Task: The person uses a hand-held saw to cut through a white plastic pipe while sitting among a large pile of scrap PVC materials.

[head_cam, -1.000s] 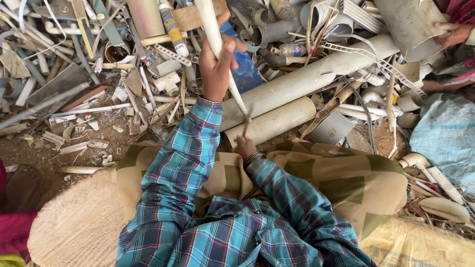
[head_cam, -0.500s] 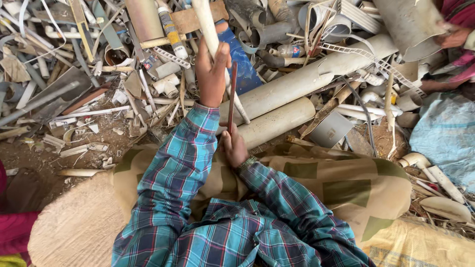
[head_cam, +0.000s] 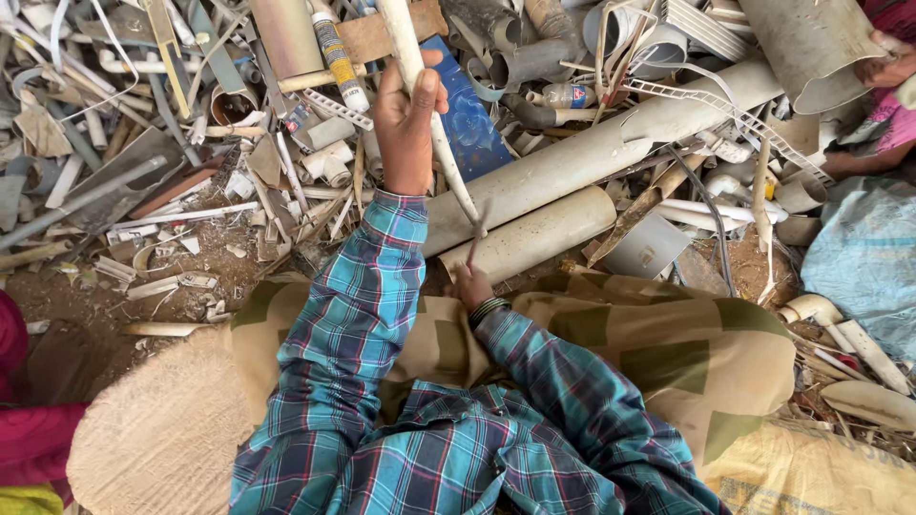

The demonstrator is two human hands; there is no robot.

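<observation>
Left hand [head_cam: 408, 124] clenched around a thin white pipe [head_cam: 448, 162], slanting over the scrap heap [head_cam: 143, 143], probably light, stiff, best gripped mid-length; right hand [head_cam: 472, 284] grasps a small dark tool [head_cam: 474, 246] at its lower end, beside large grey pipes [head_cam: 572, 172].

A single head-worn camera looks steeply down from close above the lap, facing forward onto a scrap pile [head_cam: 592, 143].

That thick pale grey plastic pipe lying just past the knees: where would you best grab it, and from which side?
Probably at the thick pale grey plastic pipe's bare right end, from above: it lies flat with its top exposed, while its left end sits under the thin white strip held by the left hand.
</observation>
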